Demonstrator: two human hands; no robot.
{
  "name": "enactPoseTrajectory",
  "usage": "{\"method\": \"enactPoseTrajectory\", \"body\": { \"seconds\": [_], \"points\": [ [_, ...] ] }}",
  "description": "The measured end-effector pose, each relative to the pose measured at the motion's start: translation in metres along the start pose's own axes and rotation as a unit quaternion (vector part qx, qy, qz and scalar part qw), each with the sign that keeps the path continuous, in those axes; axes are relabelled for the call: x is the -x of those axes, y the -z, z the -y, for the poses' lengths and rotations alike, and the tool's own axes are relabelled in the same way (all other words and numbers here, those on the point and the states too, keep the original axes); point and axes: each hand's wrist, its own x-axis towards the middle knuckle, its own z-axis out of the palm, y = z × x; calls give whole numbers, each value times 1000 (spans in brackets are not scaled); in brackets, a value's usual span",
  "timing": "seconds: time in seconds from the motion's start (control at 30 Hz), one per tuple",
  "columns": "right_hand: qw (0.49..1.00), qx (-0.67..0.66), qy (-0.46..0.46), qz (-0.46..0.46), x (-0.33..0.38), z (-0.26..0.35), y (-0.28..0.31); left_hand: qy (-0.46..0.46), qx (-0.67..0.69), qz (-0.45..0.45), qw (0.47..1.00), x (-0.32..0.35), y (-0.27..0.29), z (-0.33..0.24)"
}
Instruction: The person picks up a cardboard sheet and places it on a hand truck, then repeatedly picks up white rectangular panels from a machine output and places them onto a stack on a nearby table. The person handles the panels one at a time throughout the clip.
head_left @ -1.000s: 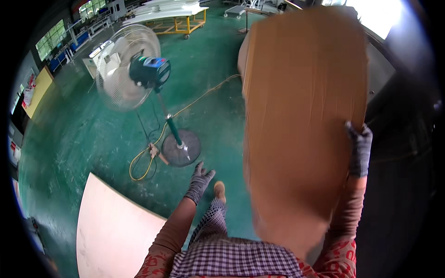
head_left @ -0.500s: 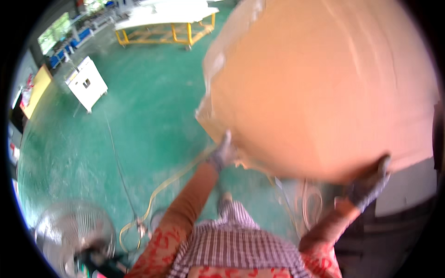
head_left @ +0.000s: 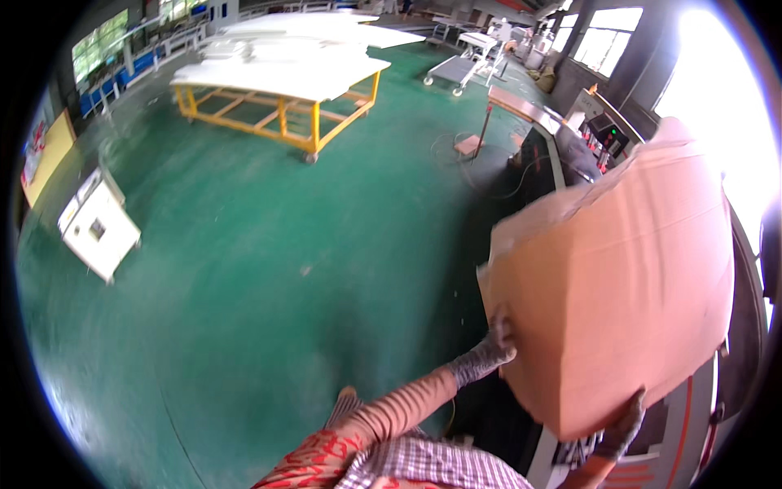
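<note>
A large brown cardboard sheet [head_left: 635,277] is tilted up in front of me on the right, creased lengthwise, with a ragged pale far edge. My left hand [head_left: 494,349], in a grey glove, grips its left edge with the thumb lying on the near face. My right hand [head_left: 624,429], gloved as well, grips the lower edge near the right. The fingers behind the cardboard are hidden. Below and beyond the sheet, a long machine bed [head_left: 680,416] with red stripes shows in part.
Yellow wheeled trolleys [head_left: 314,130] carrying white panels [head_left: 269,77] stand far left. A white wheeled cabinet [head_left: 102,232] is at the left. Behind the cardboard is a machine with a control box [head_left: 609,132]. A loose cable [head_left: 497,194] lies on the green floor [head_left: 269,269].
My view has swung right, so the trolleys and machine show more fully. The cardboard now appears lower and further right, over the machine bed. Both hands still hold it.
</note>
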Motion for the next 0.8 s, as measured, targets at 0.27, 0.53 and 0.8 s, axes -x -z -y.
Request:
{"method": "enactPoseTrajectory", "body": {
  "seconds": [0.27,0.53,0.8],
  "points": [
    [976,-184,-82,84,-97,24,-239,135,-170,25,976,-225,127,-198],
    [983,39,-131,127,-361,-132,-457,48,-196,-195,960,-406,264,-347],
    [911,-58,-151,379,-473,-228,-754,-49,-174,-314,932,-699,435,-449]
  ]
}}
